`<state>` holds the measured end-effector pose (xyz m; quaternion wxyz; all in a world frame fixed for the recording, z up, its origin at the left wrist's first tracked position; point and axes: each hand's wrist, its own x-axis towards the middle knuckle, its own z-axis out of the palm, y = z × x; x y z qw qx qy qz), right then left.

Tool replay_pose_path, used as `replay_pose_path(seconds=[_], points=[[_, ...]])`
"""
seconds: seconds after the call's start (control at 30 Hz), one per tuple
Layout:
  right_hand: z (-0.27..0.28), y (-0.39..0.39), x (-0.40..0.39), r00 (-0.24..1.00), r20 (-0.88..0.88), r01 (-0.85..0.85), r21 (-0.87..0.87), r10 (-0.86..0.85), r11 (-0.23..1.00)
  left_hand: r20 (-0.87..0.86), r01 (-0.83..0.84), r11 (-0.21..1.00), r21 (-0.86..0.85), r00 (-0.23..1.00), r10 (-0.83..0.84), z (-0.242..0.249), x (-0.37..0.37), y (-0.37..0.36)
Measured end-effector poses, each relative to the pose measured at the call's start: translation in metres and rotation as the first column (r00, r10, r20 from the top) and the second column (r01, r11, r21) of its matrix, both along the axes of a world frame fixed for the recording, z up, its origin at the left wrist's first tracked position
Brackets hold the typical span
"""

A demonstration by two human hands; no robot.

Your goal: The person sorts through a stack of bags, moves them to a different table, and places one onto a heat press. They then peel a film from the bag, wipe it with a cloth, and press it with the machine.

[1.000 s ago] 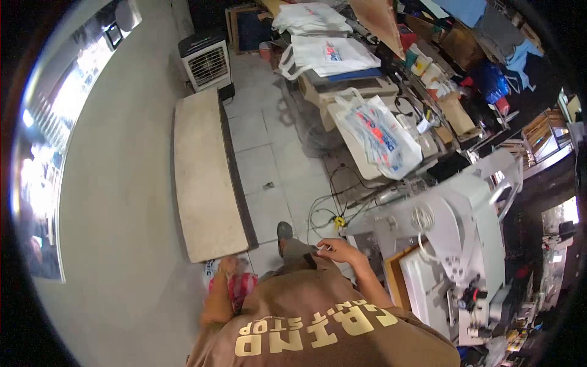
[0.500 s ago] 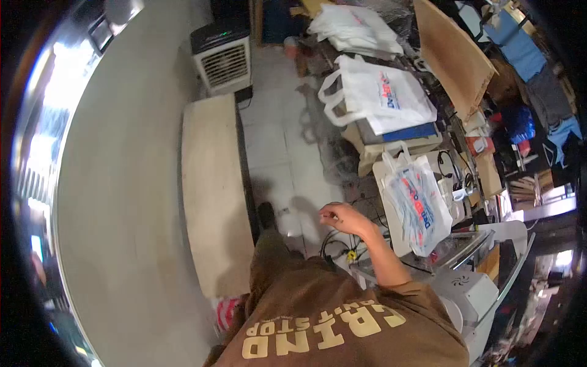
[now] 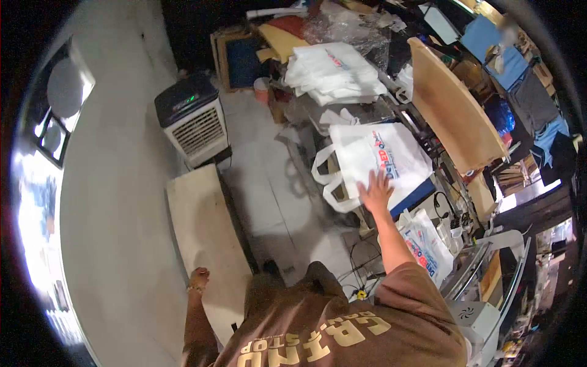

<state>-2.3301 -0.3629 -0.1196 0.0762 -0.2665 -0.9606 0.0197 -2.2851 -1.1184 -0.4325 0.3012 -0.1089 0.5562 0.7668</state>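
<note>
My right hand (image 3: 376,193) is open with its fingers spread over the lower part of a white tote bag (image 3: 403,150) printed in red and blue. The bag lies flat on a stack that shows a blue edge, and its looped handles hang to the left. My left hand (image 3: 199,279) has its fingers curled in, with nothing showing in them, above a long pale bench (image 3: 199,214) by the wall. A second printed bag (image 3: 425,241) lies nearer to me, partly behind my right forearm.
A pile of white bags (image 3: 333,73) sits farther back. An air cooler (image 3: 192,125) stands at the bench's far end. A curved wooden panel (image 3: 452,110) rises along the right, and a white machine (image 3: 474,321) is near my right side. Cables (image 3: 358,269) lie on the floor.
My right hand has moved forward from beside my body to the bag, its fingers now spread. My left hand has come into view over the bench. The view has shifted forward.
</note>
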Motion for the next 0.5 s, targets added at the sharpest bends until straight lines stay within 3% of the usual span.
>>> replay_pose_path(seconds=[0.03,0.07,0.1,0.13,0.17,0.2,0.23,0.3,0.33,0.4,0.47,0.5], points=[[-0.005,0.0,0.001,1.0,-0.005,-0.001,0.022,0.001,1.0,-0.17,0.044,0.847,-0.53,0.973,-0.157,0.032,-0.02,0.009],[-0.012,-0.001,0.003,1.0,-0.006,-0.001,0.045,0.002,0.999,-0.167,-0.007,0.525,-0.851,0.952,-0.258,0.065,-0.041,0.018],[-0.015,-0.001,0.004,0.998,-0.053,-0.011,0.063,0.015,0.998,-0.174,0.024,0.78,-0.626,0.97,-0.169,0.036,-0.051,0.001],[-0.016,-0.001,0.003,0.995,-0.096,-0.023,0.081,0.031,0.996,-0.1,0.019,0.955,-0.297,0.994,-0.051,0.023,-0.062,-0.007],[-0.016,0.002,0.004,0.998,-0.059,0.007,0.046,-0.004,0.999,0.039,-0.013,1.0,0.006,0.999,0.013,0.01,-0.072,-0.015],[-0.005,0.006,0.001,0.998,-0.055,0.02,0.046,-0.017,0.999,0.049,0.068,0.951,-0.302,0.997,-0.055,0.004,-0.068,-0.003],[0.012,0.008,-0.003,1.0,0.017,0.017,-0.054,-0.016,0.998,0.073,0.14,0.802,-0.58,0.99,-0.12,0.013,-0.05,0.02],[0.072,0.006,-0.019,0.982,0.184,0.084,-0.251,-0.038,0.964,0.109,0.218,0.863,-0.456,0.976,-0.189,0.038,-0.028,0.059],[0.084,0.021,-0.03,0.979,0.198,0.096,-0.288,-0.039,0.953,0.364,0.476,0.832,-0.286,0.857,-0.365,0.009,-0.044,0.048],[0.054,0.072,-0.044,0.999,0.034,0.037,-0.274,-0.028,0.961,0.341,0.49,0.744,-0.455,0.867,-0.363,0.03,-0.021,0.096],[0.071,0.09,-0.081,0.999,0.028,0.027,-0.317,-0.02,0.948,0.345,0.514,0.69,-0.509,0.857,-0.384,0.047,-0.029,0.12],[0.068,0.102,-0.104,0.988,-0.156,-0.058,-0.393,-0.004,0.918,0.33,0.517,0.669,-0.534,0.856,-0.398,0.057,-0.041,0.132]])
